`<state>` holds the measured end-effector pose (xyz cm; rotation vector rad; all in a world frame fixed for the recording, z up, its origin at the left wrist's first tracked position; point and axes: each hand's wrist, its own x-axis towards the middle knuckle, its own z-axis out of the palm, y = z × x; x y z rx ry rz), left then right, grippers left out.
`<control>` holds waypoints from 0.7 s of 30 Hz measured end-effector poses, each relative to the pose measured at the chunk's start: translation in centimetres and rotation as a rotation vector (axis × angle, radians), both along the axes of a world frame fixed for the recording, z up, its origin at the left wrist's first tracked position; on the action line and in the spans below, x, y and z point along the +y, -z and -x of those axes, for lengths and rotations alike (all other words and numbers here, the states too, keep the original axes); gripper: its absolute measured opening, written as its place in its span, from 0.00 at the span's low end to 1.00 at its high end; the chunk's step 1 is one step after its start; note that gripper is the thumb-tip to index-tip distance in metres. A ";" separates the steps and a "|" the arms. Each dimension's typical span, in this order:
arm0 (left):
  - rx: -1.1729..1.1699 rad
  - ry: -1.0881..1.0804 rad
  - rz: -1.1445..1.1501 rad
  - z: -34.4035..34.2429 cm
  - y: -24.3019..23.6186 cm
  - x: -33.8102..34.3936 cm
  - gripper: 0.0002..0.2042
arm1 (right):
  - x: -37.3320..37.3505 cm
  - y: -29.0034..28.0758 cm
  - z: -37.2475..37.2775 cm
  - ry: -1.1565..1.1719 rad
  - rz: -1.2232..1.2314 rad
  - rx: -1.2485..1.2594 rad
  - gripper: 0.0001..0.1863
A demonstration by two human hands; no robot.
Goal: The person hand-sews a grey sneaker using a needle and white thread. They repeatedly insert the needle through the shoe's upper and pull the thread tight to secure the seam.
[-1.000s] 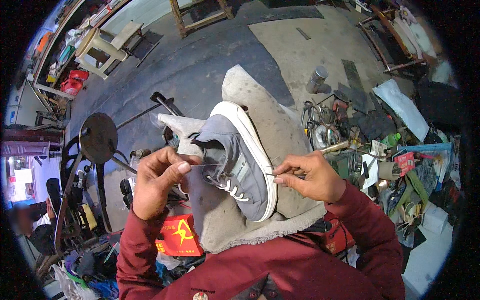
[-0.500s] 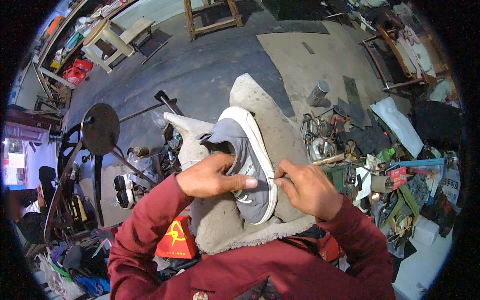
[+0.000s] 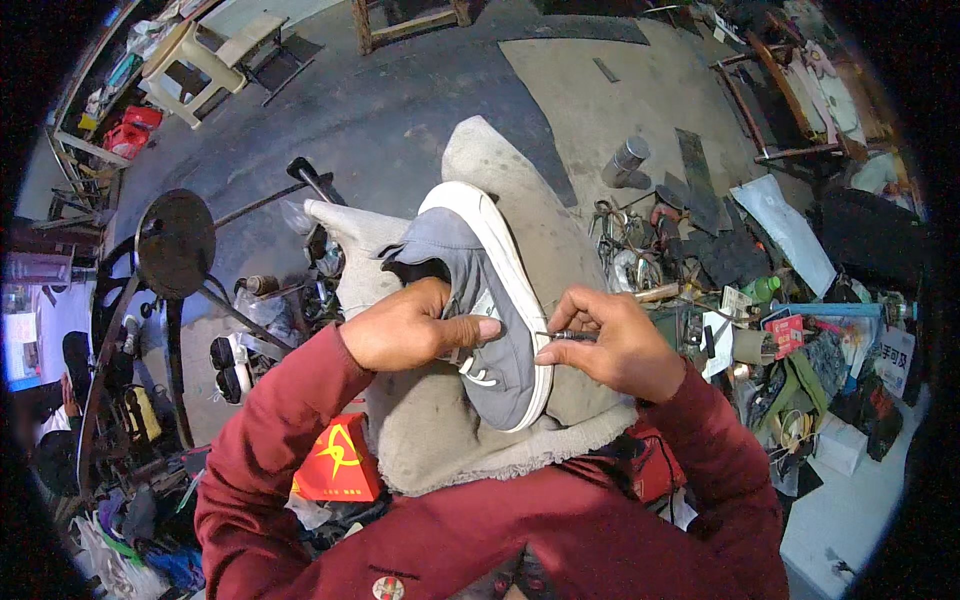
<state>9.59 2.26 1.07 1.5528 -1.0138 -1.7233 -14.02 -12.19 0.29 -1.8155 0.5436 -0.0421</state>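
A grey sneaker (image 3: 512,372) with a white rubber sole lies on its side, sole edge to the right, on a thick beige cloth (image 3: 425,440) over my lap. My left hand (image 3: 398,328) grips the sneaker, its fingers inside the opening and hidden, its thumb pressed on the grey upper near the white laces. In my right hand (image 3: 628,350), a dark, slim awl (image 3: 574,336) is pinched between thumb and fingers. Its thin tip meets the white sole's side edge; how deep it goes, I cannot tell.
A black metal machine with a round plate (image 3: 176,243) stands at the left. Tools and scraps crowd the right, beside a metal can (image 3: 626,160) and a green bottle (image 3: 763,288). A red box (image 3: 338,460) sits by my left forearm. A beige stool (image 3: 188,75) stands far left.
My right hand has turned, so the awl now shows with its tip at the sole edge. The sneaker and both hands sit slightly higher and further left in view. My left hand keeps its grip.
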 end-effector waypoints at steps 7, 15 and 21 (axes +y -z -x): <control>-0.006 0.000 -0.036 0.4 0.2 -0.3 0.18 | -0.9 0.6 -0.2 -0.063 0.474 0.026 0.27; -0.008 -0.146 0.004 1.2 0.5 0.4 0.15 | -2.2 2.4 3.7 -0.029 0.622 0.165 0.31; -0.072 -0.355 0.115 2.0 0.6 0.5 0.11 | 0.3 1.1 5.7 0.270 -0.432 -0.144 0.29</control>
